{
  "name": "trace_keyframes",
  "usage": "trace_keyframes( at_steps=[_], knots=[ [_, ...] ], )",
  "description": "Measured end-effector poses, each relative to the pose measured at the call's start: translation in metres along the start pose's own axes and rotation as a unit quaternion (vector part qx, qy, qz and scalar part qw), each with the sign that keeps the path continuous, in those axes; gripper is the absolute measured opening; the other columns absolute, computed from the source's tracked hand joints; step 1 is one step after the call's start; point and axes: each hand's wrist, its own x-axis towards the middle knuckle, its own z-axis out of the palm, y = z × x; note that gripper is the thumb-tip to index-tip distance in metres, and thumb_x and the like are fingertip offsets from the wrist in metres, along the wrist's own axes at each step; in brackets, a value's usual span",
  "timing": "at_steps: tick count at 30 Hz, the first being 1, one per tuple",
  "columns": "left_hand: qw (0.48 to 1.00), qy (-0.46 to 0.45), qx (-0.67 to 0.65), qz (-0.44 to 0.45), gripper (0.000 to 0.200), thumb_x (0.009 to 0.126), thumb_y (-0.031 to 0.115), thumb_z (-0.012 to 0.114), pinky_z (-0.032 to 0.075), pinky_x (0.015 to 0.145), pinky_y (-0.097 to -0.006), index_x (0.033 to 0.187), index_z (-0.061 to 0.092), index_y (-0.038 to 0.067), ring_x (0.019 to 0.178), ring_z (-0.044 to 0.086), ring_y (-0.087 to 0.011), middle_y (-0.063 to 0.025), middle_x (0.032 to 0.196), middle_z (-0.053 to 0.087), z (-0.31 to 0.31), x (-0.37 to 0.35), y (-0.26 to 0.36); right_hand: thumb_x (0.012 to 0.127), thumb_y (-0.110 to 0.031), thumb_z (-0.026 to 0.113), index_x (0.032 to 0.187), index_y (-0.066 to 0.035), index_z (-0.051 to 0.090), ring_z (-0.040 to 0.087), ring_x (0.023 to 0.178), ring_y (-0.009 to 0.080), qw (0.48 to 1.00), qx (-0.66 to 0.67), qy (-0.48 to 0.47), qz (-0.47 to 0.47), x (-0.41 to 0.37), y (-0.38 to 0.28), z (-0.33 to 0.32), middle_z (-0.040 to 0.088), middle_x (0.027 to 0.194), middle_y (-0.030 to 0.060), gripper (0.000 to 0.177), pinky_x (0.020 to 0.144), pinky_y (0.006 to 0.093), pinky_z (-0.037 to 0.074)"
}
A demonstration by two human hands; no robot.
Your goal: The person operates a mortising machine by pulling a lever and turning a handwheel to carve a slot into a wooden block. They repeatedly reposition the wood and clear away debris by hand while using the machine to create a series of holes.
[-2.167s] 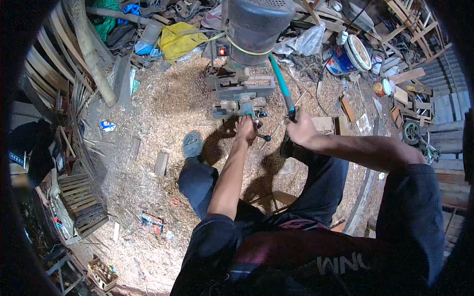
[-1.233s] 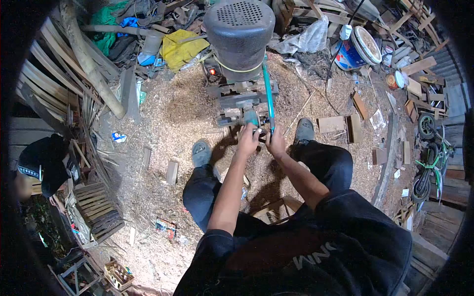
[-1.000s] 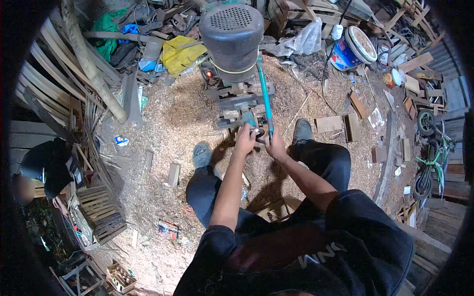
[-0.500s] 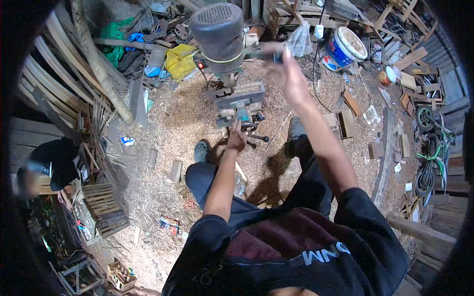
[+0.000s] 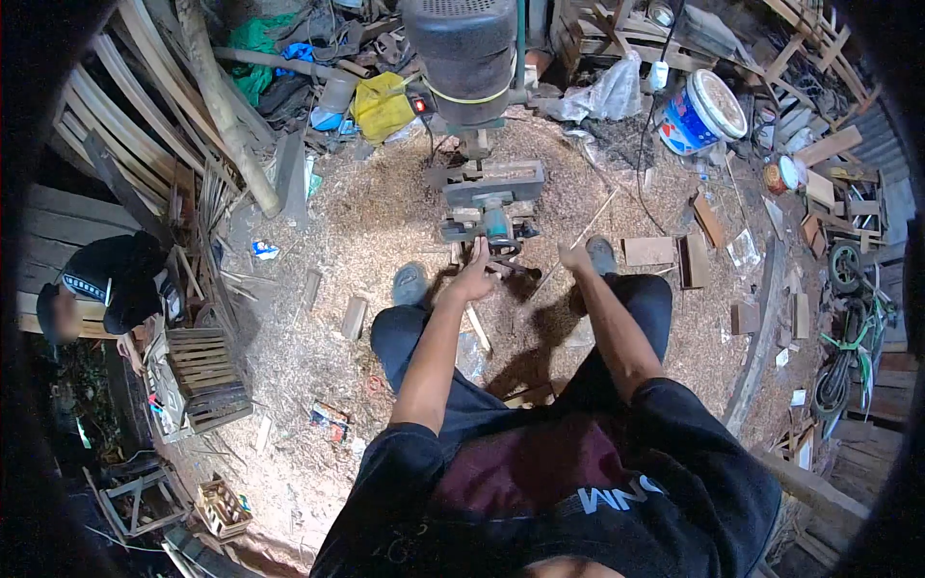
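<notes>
A drill-press-like machine stands before me, with a dark motor housing (image 5: 462, 58) above a metal vise (image 5: 493, 185). Under the vise sits a teal part (image 5: 496, 223) with a black handwheel (image 5: 503, 249) and a ball-ended handle. My left hand (image 5: 470, 279) is at the handwheel's left side, fingers stretched toward it and thumb apart. To the right of the handle, my right hand (image 5: 576, 258) hangs above the floor near a thin stick (image 5: 597, 214); its fingers are too small and blurred to make out.
Wood shavings cover the floor. A bucket (image 5: 708, 111) of shavings stands back right, near wood offcuts (image 5: 647, 251). At left, another person (image 5: 106, 284) bends beside a slatted crate (image 5: 202, 376). Curved wood strips (image 5: 125, 125) lean at far left; a small green bike (image 5: 848, 332) is at right.
My right hand has come down from beside the motor housing to near the handwheel's handle. My left hand's fingers have straightened at the wheel. The view has shifted, so the machine appears further right.
</notes>
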Motion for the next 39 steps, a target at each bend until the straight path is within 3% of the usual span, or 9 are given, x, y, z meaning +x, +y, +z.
trace_keyframes(
  at_steps=[6,12,16,19,24,34,35,38,39],
  knots=[
    [0.999,-0.020,-0.048,-0.012,0.094,0.091,0.026,0.058,0.021,0.117,-0.0397,0.152,-0.013,0.010,0.146,0.012,-0.0355,-0.0182,0.160,-0.009,-0.008,-0.008,0.007,0.091,-0.042,0.052,0.106,0.012,0.062,0.062,0.100,0.0461,0.906,0.161,0.235,0.314,-0.056,-0.009,0.057,0.062,0.108,0.0343,0.056,0.091,0.0511,0.045],
    [0.999,-0.009,-0.049,0.007,0.095,0.092,0.023,0.058,0.020,0.117,-0.0355,0.151,-0.015,0.011,0.147,0.010,-0.0332,-0.0221,0.158,-0.011,-0.008,-0.007,0.006,0.095,-0.054,0.040,0.098,0.007,0.064,0.064,0.096,0.0346,0.918,0.343,-0.053,0.191,-0.039,-0.046,0.101,0.067,0.093,0.0215,0.066,0.088,0.0450,0.049],
    [0.998,-0.020,-0.059,0.001,0.093,0.093,0.024,0.058,0.023,0.116,-0.0350,0.151,-0.015,0.010,0.147,0.009,-0.0312,-0.0218,0.158,-0.013,0.000,-0.007,-0.002,0.096,-0.063,0.032,0.094,-0.002,0.064,0.058,0.076,0.0210,0.753,0.605,-0.076,0.247,-0.073,-0.069,0.045,0.063,0.080,0.0126,0.069,0.068,0.0350,0.048],
    [0.995,-0.013,-0.094,0.010,0.093,0.094,0.024,0.057,0.026,0.114,-0.0344,0.151,-0.016,0.010,0.147,0.013,-0.0296,-0.0215,0.158,-0.013,-0.005,-0.007,0.002,0.097,-0.063,0.032,0.094,-0.001,0.060,0.058,0.076,0.0201,0.875,0.426,-0.044,0.226,-0.044,-0.020,0.091,0.062,0.081,0.0103,0.067,0.066,0.0334,0.049],
    [0.996,-0.017,-0.082,-0.020,0.094,0.094,0.024,0.058,0.026,0.114,-0.0347,0.150,-0.016,0.011,0.147,0.015,-0.0292,-0.0207,0.159,-0.009,-0.004,-0.010,0.002,0.099,-0.059,0.031,0.087,-0.004,0.055,0.054,0.071,0.0195,0.782,0.587,-0.144,0.152,-0.076,-0.065,0.072,0.055,0.078,0.0062,0.061,0.066,0.0345,0.046],
    [0.993,-0.059,-0.064,-0.080,0.095,0.094,0.032,0.056,0.019,0.117,-0.0366,0.151,-0.016,0.010,0.147,0.010,-0.0338,-0.0170,0.160,-0.009,-0.037,-0.023,0.034,0.098,-0.053,0.041,0.116,0.005,0.057,0.063,0.089,0.0283,0.873,0.462,-0.085,0.134,-0.056,-0.063,0.070,0.067,0.098,0.0166,0.064,0.081,0.0415,0.049],
    [0.995,0.085,-0.049,-0.008,0.077,0.091,0.025,0.060,0.041,0.103,-0.0343,0.152,0.017,0.007,0.129,0.049,-0.0320,-0.0213,0.156,0.021,-0.025,-0.021,0.025,0.098,-0.053,0.042,0.117,0.007,0.058,0.064,0.091,0.0302,0.905,0.412,-0.035,0.094,-0.052,-0.066,0.061,0.067,0.100,0.0182,0.065,0.082,0.0412,0.050],
    [0.993,0.015,-0.105,-0.050,0.048,0.091,0.025,0.060,0.046,0.096,-0.0356,0.134,0.051,0.005,0.115,0.060,-0.0327,-0.0228,0.133,0.054,-0.064,-0.009,0.036,0.097,-0.048,0.045,0.112,0.007,0.060,0.065,0.094,0.0314,0.981,0.125,0.148,0.010,-0.049,-0.088,-0.011,0.068,0.100,0.0221,0.058,0.084,0.0412,0.049],
    [0.968,0.170,-0.180,0.034,0.030,0.091,0.024,0.060,0.049,0.091,-0.0374,0.112,0.067,0.003,0.103,0.066,-0.0307,-0.0212,0.108,0.068,-0.059,0.001,0.027,0.096,-0.045,0.049,0.111,0.007,0.060,0.066,0.092,0.0304,0.975,0.170,0.146,-0.011,-0.030,-0.088,-0.027,0.068,0.098,0.0224,0.055,0.083,0.0402,0.049]
  ],
)
